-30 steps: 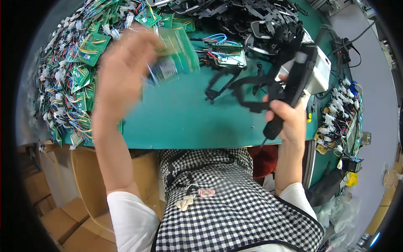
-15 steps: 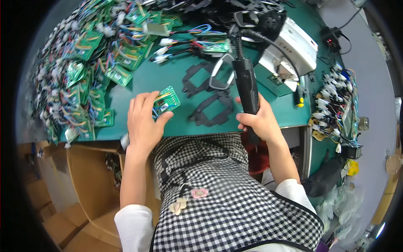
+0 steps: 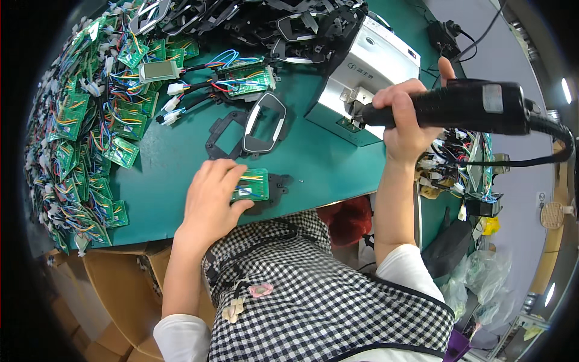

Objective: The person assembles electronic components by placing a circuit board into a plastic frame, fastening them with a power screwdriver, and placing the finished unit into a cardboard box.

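My left hand (image 3: 208,199) pinches a green circuit board (image 3: 256,183) with coloured wires by its left edge. The board lies over a black plastic bracket (image 3: 278,188), covering much of it. My right hand (image 3: 407,123) is wrapped round a black electric screwdriver (image 3: 464,107) with a cable at its rear. The tool lies nearly level, its front end at the opening of a silver box (image 3: 374,66) that looks like a screw feeder. Whether the bit touches a screw is hidden. Another black bracket (image 3: 223,136) and a grey-rimmed frame (image 3: 265,123) lie beyond my left hand.
A big heap of wired green boards (image 3: 78,139) covers the table's left side. Black plastic frames (image 3: 301,30) pile up at the back. Connected boards with a small display (image 3: 160,71) lie between. More wired connectors (image 3: 482,163) sit at the right.
My left hand has set the circuit board down over the nearer bracket. The screwdriver in my right hand has swung from upright to nearly level and reached the silver box. The view has shifted.
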Available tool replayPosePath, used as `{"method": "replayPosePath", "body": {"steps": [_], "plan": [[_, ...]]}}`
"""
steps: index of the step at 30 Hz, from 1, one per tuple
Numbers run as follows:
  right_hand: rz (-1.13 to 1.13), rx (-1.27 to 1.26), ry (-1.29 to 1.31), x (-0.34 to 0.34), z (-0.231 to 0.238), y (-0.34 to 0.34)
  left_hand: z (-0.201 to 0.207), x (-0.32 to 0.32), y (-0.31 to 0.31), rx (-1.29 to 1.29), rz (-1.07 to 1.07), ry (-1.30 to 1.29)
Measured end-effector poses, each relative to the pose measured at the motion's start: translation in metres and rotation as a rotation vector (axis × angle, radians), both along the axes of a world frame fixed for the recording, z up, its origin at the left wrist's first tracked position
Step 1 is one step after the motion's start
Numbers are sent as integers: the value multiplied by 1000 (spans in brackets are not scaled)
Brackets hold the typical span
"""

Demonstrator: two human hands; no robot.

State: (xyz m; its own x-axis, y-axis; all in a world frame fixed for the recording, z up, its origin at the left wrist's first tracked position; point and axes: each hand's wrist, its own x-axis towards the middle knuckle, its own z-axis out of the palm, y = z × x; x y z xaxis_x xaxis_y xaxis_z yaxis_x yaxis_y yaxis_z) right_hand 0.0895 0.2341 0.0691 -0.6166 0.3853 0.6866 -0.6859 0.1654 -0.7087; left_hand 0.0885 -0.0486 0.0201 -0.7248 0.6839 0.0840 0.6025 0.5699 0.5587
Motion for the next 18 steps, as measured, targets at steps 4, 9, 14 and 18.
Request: {"method": "replayPosePath", "body": {"steps": [4, 9, 14, 18], "plan": [[242, 114, -2, -8, -4, 9, 4, 16, -9, 113, 290, 40], [51, -45, -109, -16, 9, 1, 7, 18, -9, 107, 329, 77], [24, -264, -131, 22, -16, -46, 0, 19, 3, 36, 144, 35], [37, -227, -141, 36, -30, -84, -15, 18, 10, 3, 92, 23]]}}
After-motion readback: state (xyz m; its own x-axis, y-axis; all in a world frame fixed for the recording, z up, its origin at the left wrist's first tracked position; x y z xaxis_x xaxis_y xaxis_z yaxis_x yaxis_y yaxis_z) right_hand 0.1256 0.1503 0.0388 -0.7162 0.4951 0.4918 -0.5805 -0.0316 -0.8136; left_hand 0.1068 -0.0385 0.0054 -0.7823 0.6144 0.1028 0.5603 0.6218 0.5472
